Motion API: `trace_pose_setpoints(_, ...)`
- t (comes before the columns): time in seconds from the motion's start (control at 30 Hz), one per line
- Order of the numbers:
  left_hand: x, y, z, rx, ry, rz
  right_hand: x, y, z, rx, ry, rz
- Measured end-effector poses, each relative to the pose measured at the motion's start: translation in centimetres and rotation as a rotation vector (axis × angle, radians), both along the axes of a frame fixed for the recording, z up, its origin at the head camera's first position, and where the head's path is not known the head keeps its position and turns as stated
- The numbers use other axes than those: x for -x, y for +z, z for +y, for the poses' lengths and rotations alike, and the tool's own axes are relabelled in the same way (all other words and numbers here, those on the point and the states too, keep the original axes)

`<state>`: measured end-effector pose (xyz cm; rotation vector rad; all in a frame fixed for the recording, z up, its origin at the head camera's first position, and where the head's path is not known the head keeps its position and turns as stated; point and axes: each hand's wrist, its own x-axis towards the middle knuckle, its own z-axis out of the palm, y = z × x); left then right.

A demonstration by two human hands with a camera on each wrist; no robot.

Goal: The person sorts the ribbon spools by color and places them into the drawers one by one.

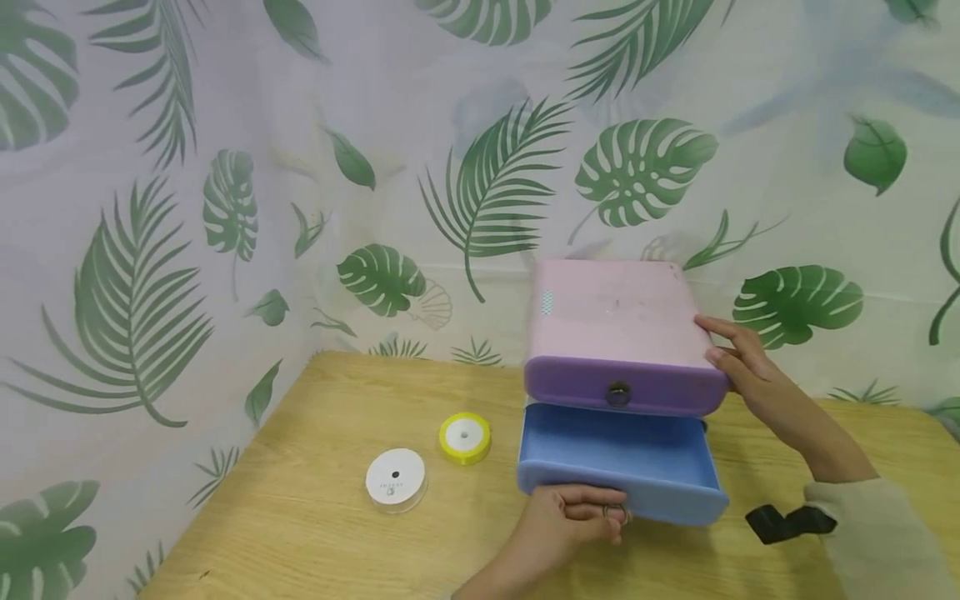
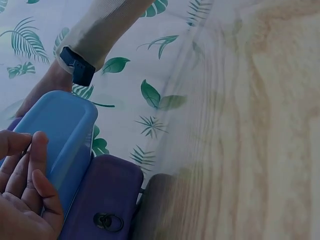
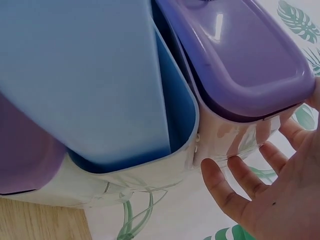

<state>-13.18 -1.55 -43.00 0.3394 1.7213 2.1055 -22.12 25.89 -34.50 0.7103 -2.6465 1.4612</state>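
One pale-blue drawer [image 1: 647, 495] — smooth, round-cornered, open-topped — below a purple drawer front [image 1: 663, 389]

A pale wooden tabletop with fine grain [image 1: 300, 517] bears a flat, round white spool with a dark centre hole and small printed lettering [image 1: 393, 473]. Near it, slightly farther back and to the right, lies a round white-faced spool with a bright yellow rim [image 1: 464, 437]; the two are apart. Behind and along the left runs a whitish sheet printed with green palm fronds, split leaves and faint shells [image 1: 300, 108].
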Motion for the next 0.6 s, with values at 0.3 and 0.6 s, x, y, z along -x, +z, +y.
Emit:
trace_pose_setpoints(0.3, -0.72, -0.58, 0.17, -0.014, -0.038, 0.006, 0.07, 0.04, 0.19, 0.012, -0.007, -0.004)
trace_pose_setpoints(0.6, -0.92, -1.04, 0.0, 0.007, -0.053, 0.008, 0.01, -0.17, -0.01, 0.019, -0.016, -0.023)
